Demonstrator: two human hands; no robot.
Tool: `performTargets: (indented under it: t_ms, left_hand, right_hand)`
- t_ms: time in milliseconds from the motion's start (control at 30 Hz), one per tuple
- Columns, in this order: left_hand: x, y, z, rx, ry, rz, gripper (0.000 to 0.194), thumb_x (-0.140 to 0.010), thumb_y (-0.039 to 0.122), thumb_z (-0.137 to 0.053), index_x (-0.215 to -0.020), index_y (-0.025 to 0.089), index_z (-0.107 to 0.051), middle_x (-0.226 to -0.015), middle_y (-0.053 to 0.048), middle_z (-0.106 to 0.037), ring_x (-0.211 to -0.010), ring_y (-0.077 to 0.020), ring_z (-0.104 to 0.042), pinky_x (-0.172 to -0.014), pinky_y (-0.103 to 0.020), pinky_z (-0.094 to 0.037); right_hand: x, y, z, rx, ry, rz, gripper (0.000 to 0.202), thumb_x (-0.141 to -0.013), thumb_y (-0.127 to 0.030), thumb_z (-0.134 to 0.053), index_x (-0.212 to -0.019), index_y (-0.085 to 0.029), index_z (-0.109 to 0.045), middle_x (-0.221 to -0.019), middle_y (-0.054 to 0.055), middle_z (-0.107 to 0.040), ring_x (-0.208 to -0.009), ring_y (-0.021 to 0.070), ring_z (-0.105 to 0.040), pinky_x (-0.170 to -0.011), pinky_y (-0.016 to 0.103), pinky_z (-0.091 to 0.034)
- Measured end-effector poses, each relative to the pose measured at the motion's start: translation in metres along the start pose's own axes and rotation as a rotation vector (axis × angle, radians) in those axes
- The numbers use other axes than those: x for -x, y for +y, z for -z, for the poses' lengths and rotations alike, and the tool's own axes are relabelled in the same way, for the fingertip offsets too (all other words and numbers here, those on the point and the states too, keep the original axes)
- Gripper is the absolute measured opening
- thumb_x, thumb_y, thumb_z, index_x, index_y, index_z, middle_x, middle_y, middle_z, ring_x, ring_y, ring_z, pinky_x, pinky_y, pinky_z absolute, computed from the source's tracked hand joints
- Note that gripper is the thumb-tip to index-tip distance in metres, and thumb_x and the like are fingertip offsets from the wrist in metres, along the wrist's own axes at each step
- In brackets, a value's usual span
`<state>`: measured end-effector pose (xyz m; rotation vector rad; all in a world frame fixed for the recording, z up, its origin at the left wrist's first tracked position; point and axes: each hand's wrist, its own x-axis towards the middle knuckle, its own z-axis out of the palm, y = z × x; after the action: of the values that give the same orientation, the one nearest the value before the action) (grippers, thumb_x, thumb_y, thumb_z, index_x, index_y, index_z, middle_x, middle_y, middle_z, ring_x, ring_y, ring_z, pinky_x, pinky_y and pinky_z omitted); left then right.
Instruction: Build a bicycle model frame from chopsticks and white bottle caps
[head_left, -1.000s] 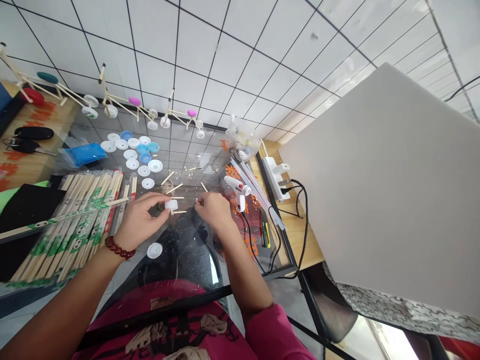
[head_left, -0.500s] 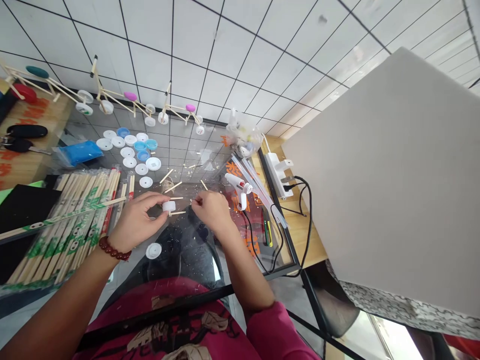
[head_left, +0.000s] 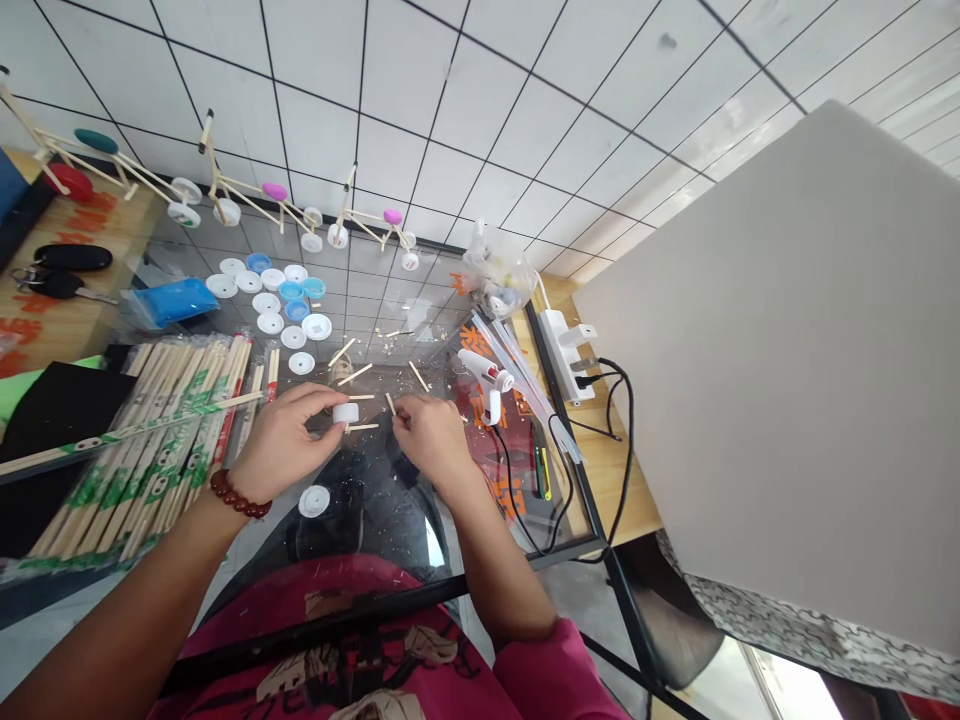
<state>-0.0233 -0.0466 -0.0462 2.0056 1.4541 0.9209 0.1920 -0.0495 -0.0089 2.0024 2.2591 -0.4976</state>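
Observation:
My left hand [head_left: 289,445] pinches a white bottle cap [head_left: 346,413] on its side between thumb and fingers. Two short wooden sticks [head_left: 363,428] point rightward from the cap, one above the other. A little to the right, my right hand [head_left: 435,435] is closed on a short wooden stick piece [head_left: 390,404] that pokes up from its fingertips, apart from the cap. Loose stick pieces [head_left: 355,374] lie just beyond both hands on the glass table. One white cap [head_left: 314,501] lies nearer my body.
White and blue caps [head_left: 270,323] sit beyond my left hand; wrapped chopsticks [head_left: 161,450] lie left. To the right are a glue gun [head_left: 487,380], clear glue sticks [head_left: 525,380], a utility knife [head_left: 542,472] and a power strip [head_left: 566,350]. Stick-and-cap tricycle models [head_left: 292,215] line the wall.
The view has shifted slightly, moving the scene rightward. The stick piece now shows clearly at my right fingertips. My left hand keeps its pinch on the bottle cap.

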Motion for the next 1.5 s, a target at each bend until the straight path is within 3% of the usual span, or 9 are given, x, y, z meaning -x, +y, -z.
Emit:
performTargets:
  t_ms: [167, 333, 467, 567, 667, 833, 967, 1233, 1500]
  left_hand:
    - [-0.001, 0.0, 0.001, 0.015, -0.005, 0.006, 0.026, -0.087, 0.038, -0.063, -0.101, 0.024, -0.079, -0.108, -0.007, -0.081, -0.098, -0.0243, -0.077, -0.09, -0.034, -0.062]
    - [-0.001, 0.001, 0.005, 0.001, -0.024, -0.025, 0.026, -0.087, 0.039, -0.065, -0.104, 0.023, -0.079, -0.109, -0.007, -0.08, -0.098, -0.0246, -0.077, -0.089, -0.034, -0.062]
    - [0.0, 0.0, 0.006, -0.039, -0.026, -0.035, 0.026, -0.087, 0.038, -0.064, -0.103, 0.023, -0.078, -0.109, -0.007, -0.08, -0.098, -0.0248, -0.077, -0.09, -0.034, -0.062]
    - [0.0, -0.001, 0.004, -0.049, -0.025, -0.035, 0.026, -0.086, 0.038, -0.064, -0.102, 0.023, -0.078, -0.109, -0.007, -0.08, -0.099, -0.0251, -0.077, -0.09, -0.034, -0.062]
    - [0.0, -0.002, 0.003, -0.045, -0.027, -0.024, 0.024, -0.085, 0.036, -0.064, -0.101, 0.024, -0.078, -0.109, -0.007, -0.08, -0.1, -0.0255, -0.077, -0.09, -0.035, -0.062]
    - [0.0, 0.0, 0.003, -0.036, -0.033, -0.004, 0.021, -0.084, 0.036, -0.064, -0.096, 0.024, -0.077, -0.105, -0.007, -0.081, -0.098, -0.0257, -0.077, -0.092, -0.036, -0.062]
    - [0.0, -0.001, 0.002, -0.012, -0.032, 0.004, 0.021, -0.084, 0.036, -0.064, -0.095, 0.024, -0.077, -0.104, -0.007, -0.082, -0.097, -0.0254, -0.077, -0.092, -0.037, -0.062]
    - [0.001, -0.002, 0.001, -0.007, -0.022, -0.008, 0.023, -0.085, 0.036, -0.063, -0.097, 0.023, -0.079, -0.104, -0.007, -0.081, -0.096, -0.0251, -0.077, -0.09, -0.036, -0.062]
    - [0.0, 0.001, 0.003, 0.0, -0.034, 0.015, 0.024, -0.085, 0.038, -0.064, -0.097, 0.023, -0.079, -0.106, -0.008, -0.081, -0.096, -0.0254, -0.076, -0.091, -0.037, -0.062]
  right_hand:
    - [-0.01, -0.003, -0.003, 0.061, 0.028, -0.126, 0.026, -0.1, -0.024, -0.054, -0.105, -0.022, -0.079, -0.109, 0.01, -0.083, -0.102, 0.0247, -0.076, -0.086, 0.033, -0.048]
    - [-0.008, -0.007, -0.001, 0.001, 0.079, -0.099, 0.023, -0.097, -0.026, -0.057, -0.102, -0.022, -0.079, -0.108, 0.008, -0.083, -0.105, 0.0244, -0.076, -0.089, 0.034, -0.047]
    - [-0.006, -0.008, 0.003, -0.066, 0.025, -0.026, 0.023, -0.096, -0.029, -0.058, -0.101, -0.026, -0.081, -0.106, 0.005, -0.084, -0.103, 0.0235, -0.077, -0.085, 0.033, -0.048]
    - [-0.007, -0.007, 0.007, 0.022, -0.032, -0.011, 0.025, -0.095, -0.026, -0.058, -0.101, -0.022, -0.081, -0.108, 0.009, -0.084, -0.106, 0.0259, -0.076, -0.089, 0.036, -0.048]
    - [-0.007, -0.006, 0.01, 0.106, 0.019, -0.089, 0.027, -0.095, -0.023, -0.056, -0.103, -0.017, -0.082, -0.11, 0.016, -0.083, -0.108, 0.0285, -0.076, -0.092, 0.038, -0.048]
    - [-0.011, -0.009, 0.007, -0.044, 0.003, -0.119, 0.023, -0.095, -0.03, -0.06, -0.1, -0.027, -0.083, -0.104, 0.006, -0.085, -0.1, 0.0249, -0.078, -0.086, 0.033, -0.049]
    - [-0.015, -0.012, 0.004, -0.046, -0.022, -0.143, 0.024, -0.096, -0.031, -0.06, -0.101, -0.028, -0.083, -0.104, 0.006, -0.085, -0.1, 0.0244, -0.077, -0.085, 0.032, -0.049]
    - [-0.005, 0.008, 0.012, -0.053, 0.026, 0.053, 0.041, -0.101, -0.018, -0.052, -0.135, -0.027, -0.073, -0.138, 0.007, -0.074, -0.127, 0.025, -0.064, -0.102, 0.038, -0.043]
    - [-0.012, 0.013, 0.003, -0.053, -0.05, 0.166, 0.04, -0.103, -0.014, -0.049, -0.133, -0.025, -0.073, -0.131, 0.01, -0.075, -0.125, 0.0255, -0.061, -0.099, 0.038, -0.035]
